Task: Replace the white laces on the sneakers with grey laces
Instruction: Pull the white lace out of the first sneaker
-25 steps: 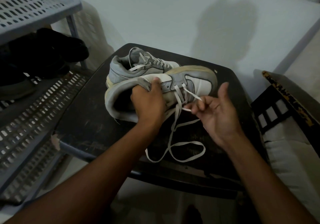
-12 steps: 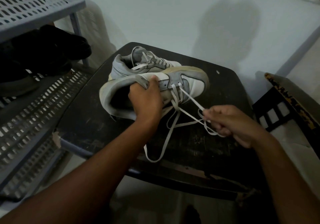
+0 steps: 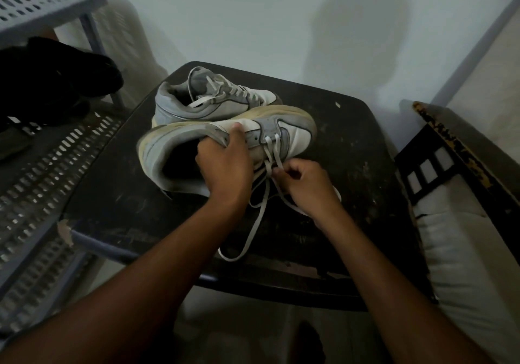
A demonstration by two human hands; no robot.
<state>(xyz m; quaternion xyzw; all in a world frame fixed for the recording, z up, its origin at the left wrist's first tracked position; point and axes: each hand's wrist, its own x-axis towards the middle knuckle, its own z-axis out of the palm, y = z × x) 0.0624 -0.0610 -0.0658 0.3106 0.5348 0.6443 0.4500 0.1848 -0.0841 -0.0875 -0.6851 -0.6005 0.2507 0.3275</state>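
Observation:
Two grey-and-white sneakers lie on a dark stool [image 3: 351, 144]. The near sneaker [image 3: 292, 136] is tipped on its side, toe to the right. My left hand [image 3: 225, 166] grips its tongue and collar. My right hand [image 3: 306, 186] pinches the white lace [image 3: 260, 209] just below the lowest eyelets. The loose lace trails down toward the stool's front edge in a long loop. The far sneaker [image 3: 208, 102] stands upright behind, its white lace still threaded. No grey laces are in view.
A grey perforated shoe rack [image 3: 42, 150] stands at the left with dark shoes [image 3: 53, 82] on a shelf. A dark wooden frame [image 3: 455, 152] with a white cushion [image 3: 464, 251] is at the right. A pale wall rises behind.
My right hand pulled the lace out to the right, then came back in close to the eyelets. The near sneaker rolled slightly; my left hand kept its hold.

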